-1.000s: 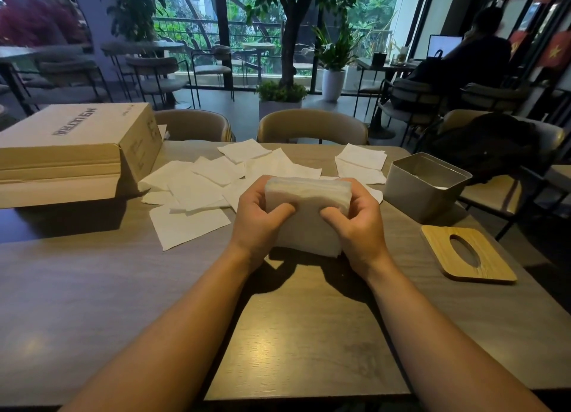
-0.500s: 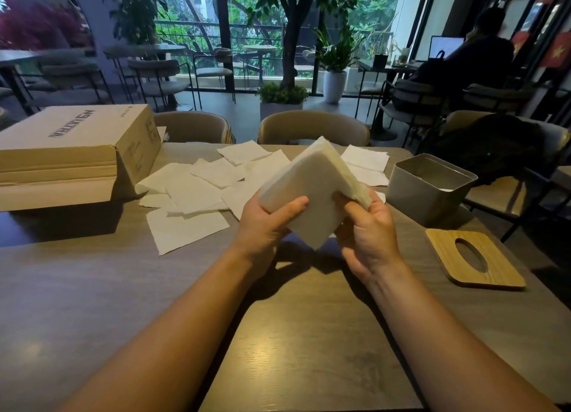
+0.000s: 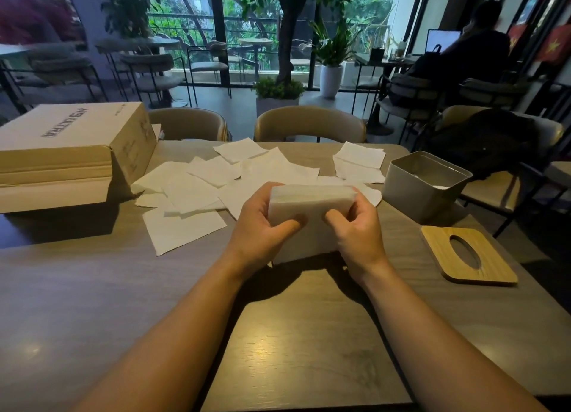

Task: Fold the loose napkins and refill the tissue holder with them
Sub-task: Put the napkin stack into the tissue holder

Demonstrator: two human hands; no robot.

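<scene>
A thick stack of white napkins [image 3: 310,203] stands on edge on the wooden table [image 3: 92,288], square to me. My left hand [image 3: 262,229] grips its left side and my right hand [image 3: 360,229] grips its right side, thumbs on the near face. Loose white napkins [image 3: 191,192] lie scattered behind the stack, with a few more [image 3: 358,164] to the right. The grey metal tissue holder [image 3: 417,192] sits open at the right with some napkins inside. Its wooden lid [image 3: 463,257] with an oval slot lies flat in front of it.
A large cardboard box [image 3: 68,152] sits on the table's left side. Two tan chairs [image 3: 309,124] stand behind the table. A dark bag [image 3: 482,142] rests on a chair at the right. A person [image 3: 472,50] sits at a far table.
The stack was tilted up on one corner in the air half a second ago. It now stands level on the table again, held from both sides.
</scene>
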